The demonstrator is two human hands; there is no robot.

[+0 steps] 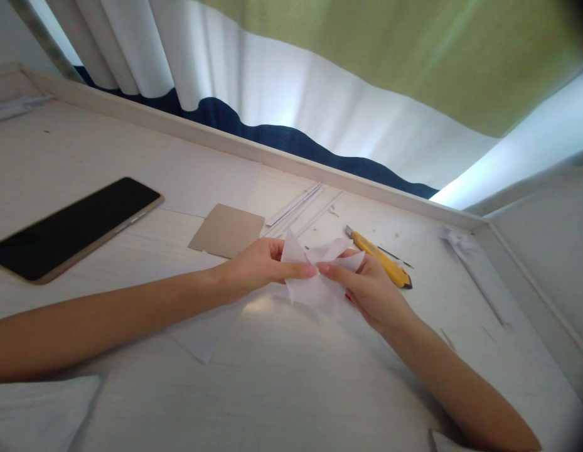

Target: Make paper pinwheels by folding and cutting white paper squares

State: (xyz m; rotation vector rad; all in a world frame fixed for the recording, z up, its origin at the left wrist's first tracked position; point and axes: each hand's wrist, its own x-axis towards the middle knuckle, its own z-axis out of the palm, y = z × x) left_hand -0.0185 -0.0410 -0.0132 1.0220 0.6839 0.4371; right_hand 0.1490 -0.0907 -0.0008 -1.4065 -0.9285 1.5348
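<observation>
A folded piece of white paper (314,285) with pointed flaps is held between both hands just above the white table (319,389). My left hand (258,267) pinches its left side, thumb on top. My right hand (371,292) grips its right side, index finger meeting the left thumb. A yellow utility knife (380,257) lies on the table just beyond my right hand.
A black phone (74,226) lies at the left. A brown cardboard square (228,230) and a white sheet (201,179) sit behind my left hand. Thin paper strips (295,207) lie near the table's raised back edge (253,149). Curtains (319,94) hang beyond.
</observation>
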